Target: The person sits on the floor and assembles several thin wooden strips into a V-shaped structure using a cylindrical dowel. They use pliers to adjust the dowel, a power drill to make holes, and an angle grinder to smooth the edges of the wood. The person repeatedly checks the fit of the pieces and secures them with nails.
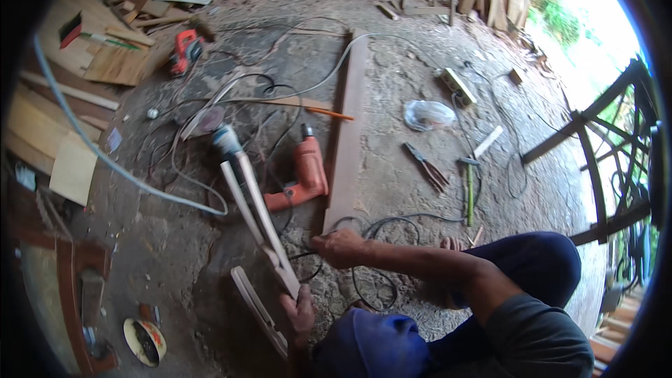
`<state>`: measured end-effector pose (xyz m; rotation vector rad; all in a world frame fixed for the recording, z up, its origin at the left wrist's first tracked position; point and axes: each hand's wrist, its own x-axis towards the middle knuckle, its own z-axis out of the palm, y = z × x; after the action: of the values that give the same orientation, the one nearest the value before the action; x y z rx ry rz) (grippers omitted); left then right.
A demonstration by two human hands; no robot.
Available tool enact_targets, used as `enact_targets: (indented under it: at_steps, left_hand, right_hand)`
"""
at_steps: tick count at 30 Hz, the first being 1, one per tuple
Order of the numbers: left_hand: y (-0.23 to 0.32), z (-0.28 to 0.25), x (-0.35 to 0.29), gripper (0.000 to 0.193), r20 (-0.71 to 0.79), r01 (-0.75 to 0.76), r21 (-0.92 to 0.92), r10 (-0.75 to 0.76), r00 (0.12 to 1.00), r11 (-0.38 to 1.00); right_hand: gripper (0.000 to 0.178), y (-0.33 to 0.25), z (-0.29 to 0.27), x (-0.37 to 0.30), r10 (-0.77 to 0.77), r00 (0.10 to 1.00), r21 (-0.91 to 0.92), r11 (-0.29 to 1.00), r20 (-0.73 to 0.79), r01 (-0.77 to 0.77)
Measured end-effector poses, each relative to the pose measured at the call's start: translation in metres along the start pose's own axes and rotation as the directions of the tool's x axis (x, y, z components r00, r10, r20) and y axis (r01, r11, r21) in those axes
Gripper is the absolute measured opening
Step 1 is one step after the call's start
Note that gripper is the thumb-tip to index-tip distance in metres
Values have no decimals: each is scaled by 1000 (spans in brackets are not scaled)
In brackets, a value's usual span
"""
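In left hand, wooden piece; any drill lettering blurred.

Rough grey floor, long wooden plank, red drill, pliers, green-handled hammer, plastic bag, power strip

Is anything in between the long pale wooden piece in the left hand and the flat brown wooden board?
Yes, an orange-red power drill and thin black cable lie between the pale wooden piece in the left hand and the brown board. The drill is close beside the board; whether they touch is unclear.
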<state>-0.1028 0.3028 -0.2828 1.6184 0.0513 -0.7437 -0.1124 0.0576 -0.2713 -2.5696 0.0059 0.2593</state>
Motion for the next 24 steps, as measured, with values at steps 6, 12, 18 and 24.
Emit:
enact_targets:
  at_steps: [6,12,18,24]
  left_hand:
    - [31,-1,-37,63,-193,-67,297,129,973,953]
    - [49,-14,-47,66,-234,-193,349,284,930,917]
    - [38,-18,-52,68,-265,-37,196,89,960,980]
    - [27,4,-56,62,-340,-43,119,81,937,992]
  right_hand:
    - [27,-73,37,40,-260,960,429,858,-108,281]
    - [24,-43,24,57,-523,852,219,827,-38,517]
    - [33,57,-117,68,-99,823,-519,733,559,440]
    - [33,147,-264,15,0,1000,-512,859,26,13]
